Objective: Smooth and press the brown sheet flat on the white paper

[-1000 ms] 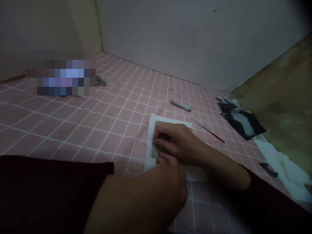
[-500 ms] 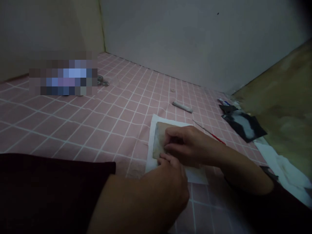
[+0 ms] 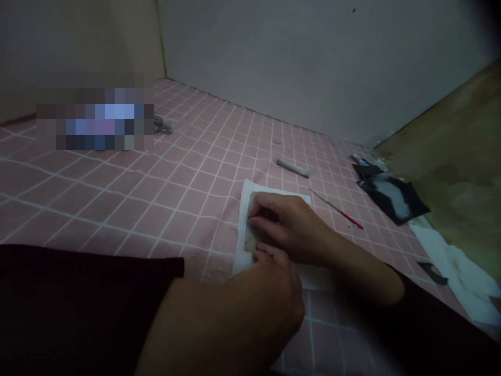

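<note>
A greyish-brown flat sheet (image 3: pixel 253 237) lies on a white paper (image 3: pixel 241 250), largely covered by my hands. My right hand (image 3: pixel 287 222) is over its upper part, thumb and fingers pinched together at the sheet's left edge; whatever is between the fingertips is too small to make out. Closer to me, my left hand (image 3: pixel 276 282) rests on the sheet's lower part with its fingers curled together and their tips on the surface. What lies under its palm is hidden.
Beyond the paper lies a grey tube-like piece (image 3: pixel 293 168). A thin tool with a red handle (image 3: pixel 350 219) is right of it. Farther right are a black sheet (image 3: pixel 391 198), white paper (image 3: pixel 450 261) and a dark curved piece (image 3: pixel 432 272). Scissors (image 3: pixel 162 125) lie far left.
My right hand has moved left across the sheet to its left edge. My left hand has stayed in nearly the same place. The dark curved piece is now more exposed.
</note>
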`<state>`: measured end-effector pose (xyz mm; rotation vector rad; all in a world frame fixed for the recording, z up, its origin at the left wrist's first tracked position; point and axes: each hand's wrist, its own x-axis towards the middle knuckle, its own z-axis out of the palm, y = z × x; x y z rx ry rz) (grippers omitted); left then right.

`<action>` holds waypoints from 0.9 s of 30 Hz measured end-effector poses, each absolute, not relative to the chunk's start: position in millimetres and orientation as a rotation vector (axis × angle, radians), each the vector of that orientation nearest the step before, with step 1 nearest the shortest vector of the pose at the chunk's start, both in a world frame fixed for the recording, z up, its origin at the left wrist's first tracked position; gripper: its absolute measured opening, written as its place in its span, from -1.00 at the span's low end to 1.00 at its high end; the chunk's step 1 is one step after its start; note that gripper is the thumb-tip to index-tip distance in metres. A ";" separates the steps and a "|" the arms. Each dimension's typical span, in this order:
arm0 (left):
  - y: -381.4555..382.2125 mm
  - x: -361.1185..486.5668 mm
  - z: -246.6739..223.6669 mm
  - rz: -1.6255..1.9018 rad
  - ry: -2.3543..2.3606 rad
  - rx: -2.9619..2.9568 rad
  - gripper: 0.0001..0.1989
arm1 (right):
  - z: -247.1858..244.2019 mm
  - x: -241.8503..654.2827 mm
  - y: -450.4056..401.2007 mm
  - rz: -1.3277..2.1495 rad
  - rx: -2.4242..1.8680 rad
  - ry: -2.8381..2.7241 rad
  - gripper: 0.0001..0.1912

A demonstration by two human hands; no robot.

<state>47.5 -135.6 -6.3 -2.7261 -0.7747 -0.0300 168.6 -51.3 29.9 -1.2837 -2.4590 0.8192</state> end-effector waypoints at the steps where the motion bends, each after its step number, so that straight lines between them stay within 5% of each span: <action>1: -135.8 47.0 -6.1 -0.037 -0.766 -2.722 -0.54 | 30.1 168.5 -51.3 0.824 -1.277 -2.469 -0.89; 27: -134.3 49.0 -7.5 -0.005 -0.733 -2.705 -0.53 | 29.4 174.6 -49.7 0.961 -1.343 -2.535 -0.90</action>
